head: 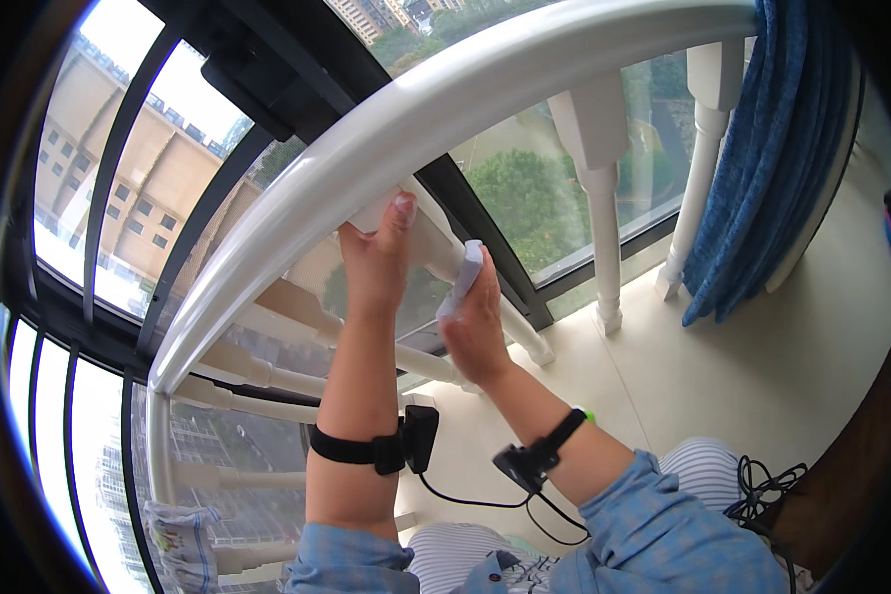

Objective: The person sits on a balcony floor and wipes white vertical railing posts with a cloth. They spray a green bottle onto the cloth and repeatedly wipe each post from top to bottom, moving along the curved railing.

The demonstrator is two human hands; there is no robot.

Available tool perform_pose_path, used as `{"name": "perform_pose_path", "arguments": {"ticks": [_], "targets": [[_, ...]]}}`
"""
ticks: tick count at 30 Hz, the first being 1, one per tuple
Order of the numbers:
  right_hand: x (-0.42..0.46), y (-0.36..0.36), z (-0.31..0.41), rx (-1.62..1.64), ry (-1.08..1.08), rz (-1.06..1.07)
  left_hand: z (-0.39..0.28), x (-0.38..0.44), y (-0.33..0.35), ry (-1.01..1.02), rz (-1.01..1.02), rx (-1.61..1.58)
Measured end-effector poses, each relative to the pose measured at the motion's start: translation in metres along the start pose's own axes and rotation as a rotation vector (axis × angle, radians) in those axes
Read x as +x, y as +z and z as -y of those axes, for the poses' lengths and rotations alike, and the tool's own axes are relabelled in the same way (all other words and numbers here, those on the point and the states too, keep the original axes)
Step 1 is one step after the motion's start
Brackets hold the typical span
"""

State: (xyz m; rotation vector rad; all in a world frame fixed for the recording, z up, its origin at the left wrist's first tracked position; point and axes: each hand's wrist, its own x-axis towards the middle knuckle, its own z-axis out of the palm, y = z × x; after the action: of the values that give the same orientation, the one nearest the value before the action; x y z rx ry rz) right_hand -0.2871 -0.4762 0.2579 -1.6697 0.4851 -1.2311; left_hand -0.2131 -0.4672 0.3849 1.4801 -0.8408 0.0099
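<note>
My left hand is at the square top of a white turned baluster, just under the curved white handrail. Its thumb lies along the near side of the block, while the other fingers are mostly hidden behind the post. Lower on the same baluster, my right hand presses a folded pale cloth against the slim shaft. The fingers are flat behind the cloth and partly covered by it.
More white balusters run along the railing on both sides. A blue towel hangs over the right part, a patterned cloth at lower left. Dark-framed windows stand beyond. Black straps with devices and cables are on my forearms.
</note>
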Motion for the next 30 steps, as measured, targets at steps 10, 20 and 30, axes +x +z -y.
{"name": "perform_pose_path", "arguments": {"ticks": [10,20,30], "targets": [[0.032,0.005,0.016,0.271,-0.134,-0.134,-0.008,-0.003,0.004,-0.014,0.019,0.001],[0.029,0.014,-0.008,0.089,-0.180,-0.144,0.001,-0.001,0.007,0.045,0.050,-0.105],[0.012,-0.022,-0.029,0.585,0.126,0.200,0.003,-0.002,0.004,0.045,0.052,-0.137]]}}
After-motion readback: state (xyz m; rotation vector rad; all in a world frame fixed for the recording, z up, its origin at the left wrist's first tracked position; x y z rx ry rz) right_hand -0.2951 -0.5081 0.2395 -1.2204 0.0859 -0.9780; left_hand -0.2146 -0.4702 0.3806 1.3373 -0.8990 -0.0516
